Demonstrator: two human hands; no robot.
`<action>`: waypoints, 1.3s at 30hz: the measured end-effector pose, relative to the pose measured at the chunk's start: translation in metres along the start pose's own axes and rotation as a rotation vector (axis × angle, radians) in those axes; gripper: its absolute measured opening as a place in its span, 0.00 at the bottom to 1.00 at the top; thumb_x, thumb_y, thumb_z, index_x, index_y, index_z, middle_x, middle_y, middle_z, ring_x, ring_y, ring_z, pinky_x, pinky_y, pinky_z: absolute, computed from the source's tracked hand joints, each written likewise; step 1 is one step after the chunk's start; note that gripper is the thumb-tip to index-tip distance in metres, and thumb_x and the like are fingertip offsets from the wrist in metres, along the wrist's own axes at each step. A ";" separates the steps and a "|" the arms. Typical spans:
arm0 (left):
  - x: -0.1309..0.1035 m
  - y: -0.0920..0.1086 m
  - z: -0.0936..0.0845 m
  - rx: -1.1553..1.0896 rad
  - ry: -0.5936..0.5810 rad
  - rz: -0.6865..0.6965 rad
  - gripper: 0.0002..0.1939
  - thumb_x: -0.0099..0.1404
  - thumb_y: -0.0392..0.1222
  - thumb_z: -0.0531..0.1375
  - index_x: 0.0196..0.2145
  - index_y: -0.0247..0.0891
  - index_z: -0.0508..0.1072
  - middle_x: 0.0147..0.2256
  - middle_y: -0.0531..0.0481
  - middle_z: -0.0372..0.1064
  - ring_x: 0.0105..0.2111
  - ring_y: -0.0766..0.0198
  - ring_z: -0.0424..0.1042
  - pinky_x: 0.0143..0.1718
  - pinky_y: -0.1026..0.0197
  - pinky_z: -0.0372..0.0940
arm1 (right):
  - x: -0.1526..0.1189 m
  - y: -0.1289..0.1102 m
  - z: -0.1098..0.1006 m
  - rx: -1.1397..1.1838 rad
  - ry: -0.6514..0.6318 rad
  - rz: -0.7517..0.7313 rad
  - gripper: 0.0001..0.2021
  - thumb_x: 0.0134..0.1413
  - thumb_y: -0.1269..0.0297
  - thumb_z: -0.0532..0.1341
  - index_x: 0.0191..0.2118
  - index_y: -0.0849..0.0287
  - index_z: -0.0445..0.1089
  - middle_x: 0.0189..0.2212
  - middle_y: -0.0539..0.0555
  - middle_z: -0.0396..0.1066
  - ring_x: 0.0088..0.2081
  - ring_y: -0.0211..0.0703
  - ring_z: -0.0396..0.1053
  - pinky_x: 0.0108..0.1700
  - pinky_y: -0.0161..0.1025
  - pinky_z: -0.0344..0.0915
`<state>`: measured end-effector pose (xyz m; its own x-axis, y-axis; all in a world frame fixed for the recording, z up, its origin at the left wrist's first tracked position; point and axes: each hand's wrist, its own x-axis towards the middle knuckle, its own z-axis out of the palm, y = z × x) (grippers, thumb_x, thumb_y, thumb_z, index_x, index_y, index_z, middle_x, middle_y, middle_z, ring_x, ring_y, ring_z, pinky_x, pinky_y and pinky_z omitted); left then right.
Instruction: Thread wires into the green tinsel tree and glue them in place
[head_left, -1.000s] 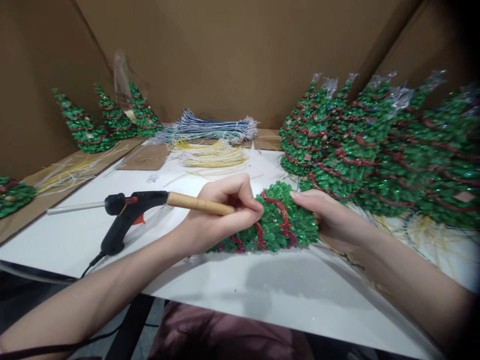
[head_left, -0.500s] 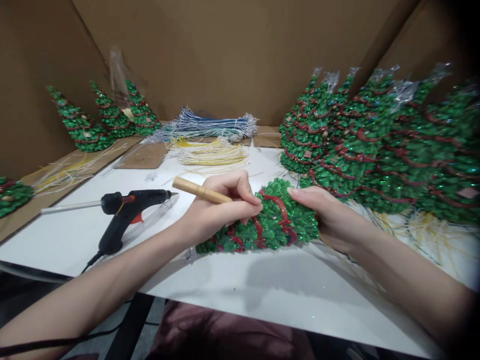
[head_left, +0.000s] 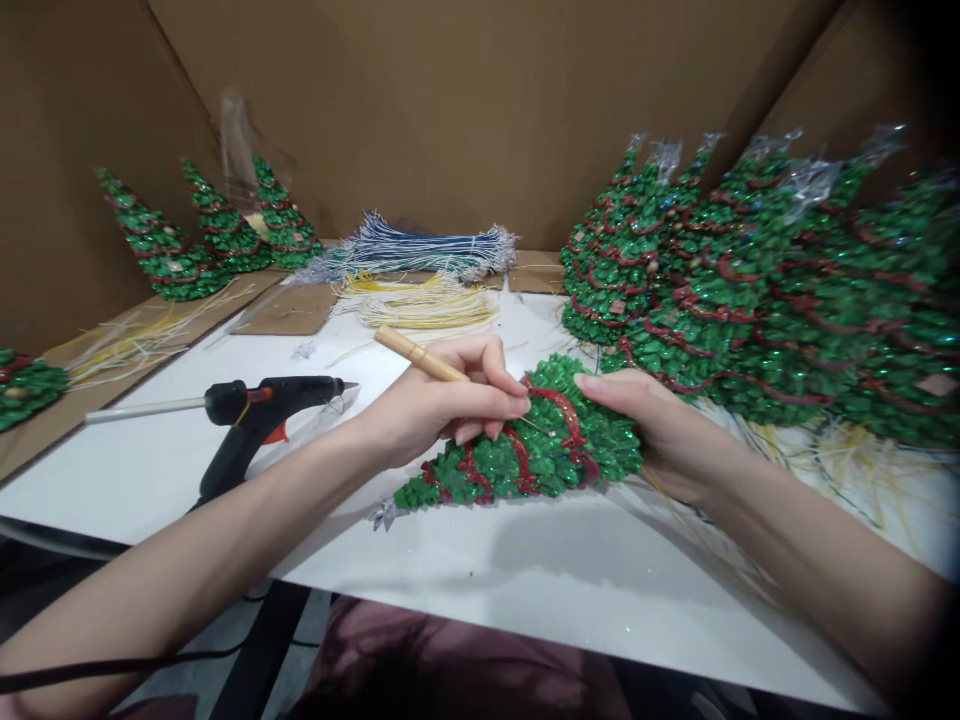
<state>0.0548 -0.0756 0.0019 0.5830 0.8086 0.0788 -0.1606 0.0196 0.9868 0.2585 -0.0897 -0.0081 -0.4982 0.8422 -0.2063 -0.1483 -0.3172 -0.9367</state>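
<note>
A glittery green tree with red garlands [head_left: 487,468] lies tilted on its side above the white table [head_left: 450,550], its clear star tip pointing left. My right hand [head_left: 645,420] grips its wide base, thumb on top and the other fingers hidden behind. Pinched in my left hand [head_left: 465,395] is a wooden-handled tool [head_left: 416,355]; its thin metal point reaches the tree's surface near a red garland. Thin yellow wires trail from below the tree's base.
A black glue gun [head_left: 262,410] with a white stick lies left. Bundles of blue wires [head_left: 427,248] and yellow wires [head_left: 427,303] are at the back. Many trees [head_left: 720,290] stand right; several more [head_left: 157,240] stand back left, before cardboard walls.
My left hand has shifted slightly right with the wooden-handled tool, whose metal point now shows. More of the tree's narrow end and star tip is visible.
</note>
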 end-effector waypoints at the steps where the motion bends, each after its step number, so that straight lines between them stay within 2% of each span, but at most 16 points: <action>1: 0.000 0.001 -0.001 0.015 -0.004 -0.016 0.09 0.55 0.33 0.64 0.25 0.34 0.64 0.17 0.58 0.65 0.12 0.80 0.55 0.11 0.75 0.47 | 0.000 0.000 -0.001 0.000 -0.002 0.001 0.13 0.48 0.54 0.65 0.26 0.60 0.76 0.24 0.53 0.76 0.25 0.42 0.72 0.30 0.38 0.70; 7: -0.002 0.010 -0.008 0.106 -0.026 -0.018 0.13 0.50 0.37 0.69 0.26 0.34 0.66 0.19 0.56 0.69 0.14 0.77 0.62 0.13 0.74 0.52 | -0.001 0.000 -0.002 -0.016 -0.002 0.006 0.14 0.45 0.53 0.66 0.24 0.60 0.76 0.22 0.52 0.75 0.21 0.38 0.70 0.25 0.35 0.68; 10: -0.004 0.016 -0.012 0.083 -0.092 -0.031 0.15 0.54 0.47 0.65 0.26 0.31 0.70 0.24 0.47 0.73 0.18 0.70 0.68 0.15 0.70 0.57 | -0.001 -0.001 -0.002 -0.011 -0.003 0.010 0.14 0.45 0.53 0.67 0.24 0.60 0.76 0.21 0.52 0.75 0.21 0.37 0.69 0.26 0.34 0.67; 12: -0.003 0.018 -0.012 0.080 -0.083 -0.023 0.15 0.57 0.49 0.62 0.28 0.31 0.72 0.23 0.46 0.72 0.17 0.70 0.67 0.15 0.69 0.55 | 0.000 -0.001 -0.002 -0.007 -0.001 0.012 0.14 0.44 0.54 0.67 0.23 0.61 0.76 0.21 0.52 0.75 0.21 0.37 0.70 0.26 0.34 0.67; 16: 0.000 0.017 -0.010 0.082 -0.001 -0.018 0.04 0.58 0.37 0.61 0.33 0.37 0.71 0.14 0.57 0.62 0.12 0.75 0.55 0.13 0.70 0.43 | 0.000 -0.001 -0.002 -0.009 0.009 0.016 0.14 0.44 0.53 0.67 0.23 0.61 0.76 0.21 0.52 0.74 0.21 0.37 0.69 0.25 0.34 0.67; 20: 0.003 0.013 -0.007 0.031 0.047 -0.013 0.03 0.54 0.31 0.59 0.27 0.36 0.68 0.13 0.58 0.57 0.13 0.76 0.54 0.15 0.69 0.39 | -0.001 0.000 -0.002 0.012 0.001 0.000 0.13 0.45 0.54 0.67 0.24 0.60 0.75 0.21 0.51 0.74 0.23 0.39 0.70 0.28 0.36 0.68; 24: 0.007 0.009 -0.005 -0.053 0.065 -0.057 0.04 0.51 0.30 0.57 0.24 0.36 0.66 0.13 0.58 0.56 0.13 0.76 0.52 0.15 0.69 0.39 | 0.000 0.001 -0.002 0.014 -0.007 -0.005 0.13 0.46 0.54 0.66 0.24 0.60 0.75 0.22 0.52 0.74 0.25 0.40 0.71 0.30 0.37 0.69; 32: 0.015 0.008 -0.006 -0.131 0.034 -0.114 0.05 0.47 0.28 0.57 0.21 0.36 0.65 0.12 0.58 0.54 0.12 0.77 0.51 0.15 0.69 0.38 | 0.001 0.000 0.000 0.014 0.019 0.003 0.13 0.44 0.54 0.66 0.21 0.59 0.73 0.19 0.50 0.71 0.21 0.37 0.67 0.24 0.34 0.66; 39: 0.021 0.012 -0.006 -0.144 -0.016 -0.172 0.05 0.47 0.28 0.56 0.19 0.35 0.65 0.11 0.58 0.52 0.10 0.78 0.48 0.14 0.69 0.36 | 0.001 0.000 -0.002 -0.001 0.002 0.005 0.13 0.46 0.54 0.66 0.23 0.60 0.74 0.22 0.52 0.73 0.24 0.40 0.69 0.28 0.37 0.67</action>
<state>0.0605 -0.0546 0.0150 0.6238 0.7768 -0.0861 -0.1690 0.2416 0.9556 0.2593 -0.0876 -0.0085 -0.4969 0.8415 -0.2119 -0.1448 -0.3211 -0.9359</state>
